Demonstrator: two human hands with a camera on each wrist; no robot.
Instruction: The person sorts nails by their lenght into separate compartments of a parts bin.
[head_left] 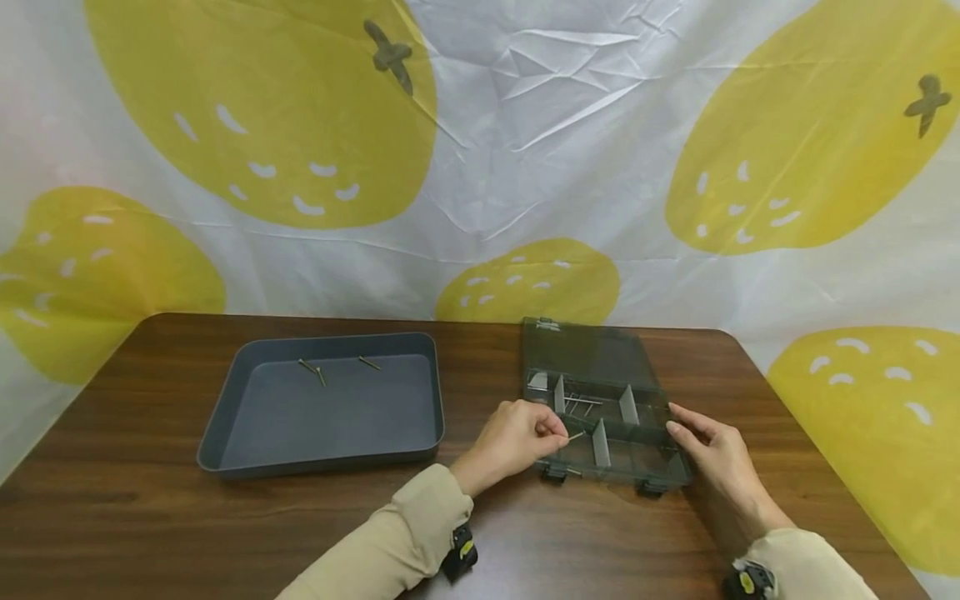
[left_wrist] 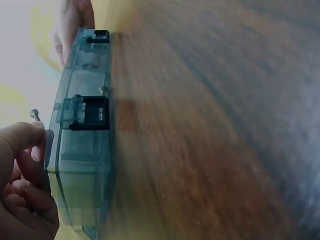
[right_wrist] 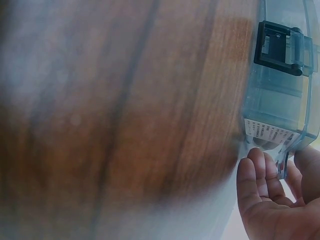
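My left hand (head_left: 517, 437) pinches a small brass-coloured screw (head_left: 576, 436) between thumb and fingertips, above the front left compartment of a clear grey-green plastic organizer box (head_left: 652, 454). In the left wrist view the screw's rounded head (left_wrist: 35, 114) sticks up past the fingers. The box's lid (head_left: 592, 354) is folded back. Several silvery screws or nails (head_left: 583, 403) lie in a rear compartment. At the box's right side, my right hand (head_left: 720, 458) holds the edge, with thumb and fingers on either side of it in the right wrist view.
A dark grey tray (head_left: 322, 462) stands to the left, with three brass-coloured screws (head_left: 370, 362) near its back. Pale dividers (head_left: 601, 443) split the box, and black latches (head_left: 651, 487) stick out at its front. Behind the wooden table (head_left: 495, 533) hangs a lemon-patterned cloth (head_left: 480, 167).
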